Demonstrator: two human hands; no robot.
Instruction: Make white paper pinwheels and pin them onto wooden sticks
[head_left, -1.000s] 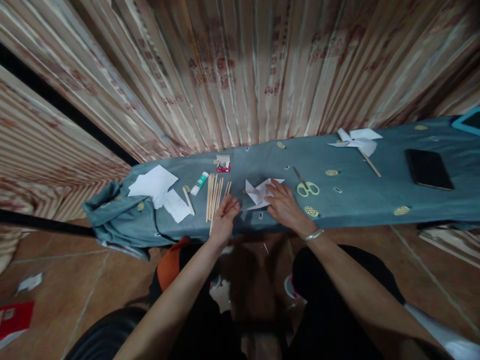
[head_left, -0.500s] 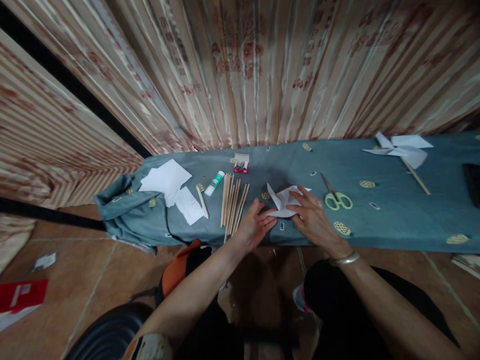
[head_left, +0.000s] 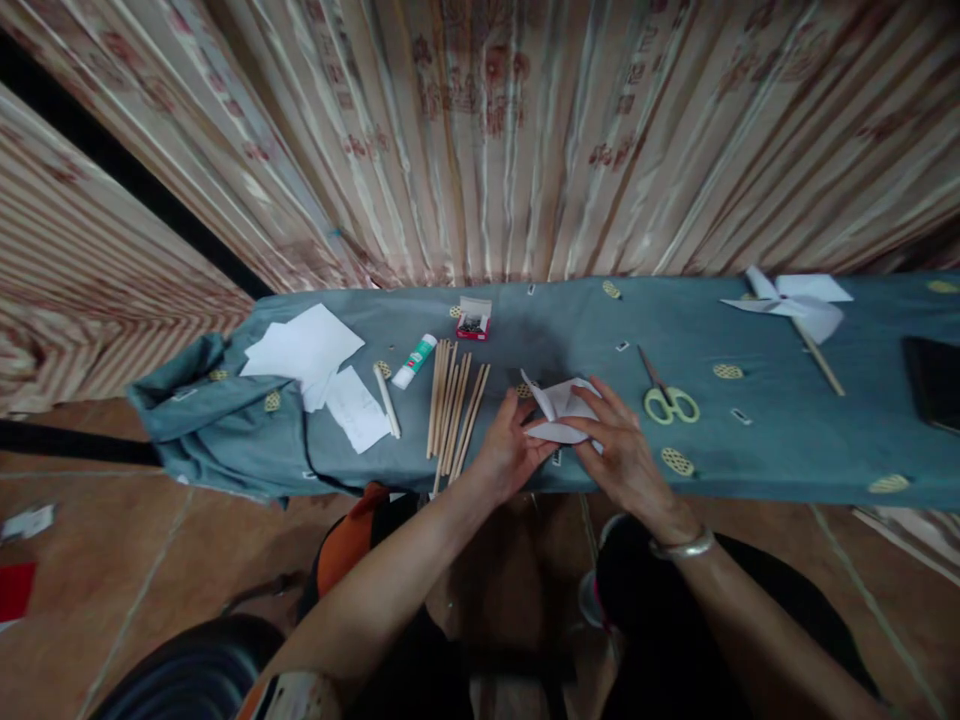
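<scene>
Near the front edge of the cloth-covered table, a partly folded white paper point(head_left: 564, 402) is held between my two hands, with one pointed flap standing up at its left. My left hand point(head_left: 511, 448) has its fingers on the paper's lower left edge. From the right, my right hand point(head_left: 619, 445) grips the paper, its fingers curled over the right side. A bundle of thin wooden sticks point(head_left: 454, 410) lies just left of my left hand. Green-handled scissors point(head_left: 670, 403) rest to the right of my right hand.
A finished paper pinwheel on a stick point(head_left: 806, 300) lies at the right, near a black object point(head_left: 932, 380). Toward the left are white sheets point(head_left: 315, 342), a glue stick point(head_left: 415, 361), a white pen-like stick point(head_left: 388, 402) and a small red box of pins point(head_left: 473, 320).
My fingers have closed further on the white paper, which is lifted and tilted a little more. The whole view has shifted slightly.
</scene>
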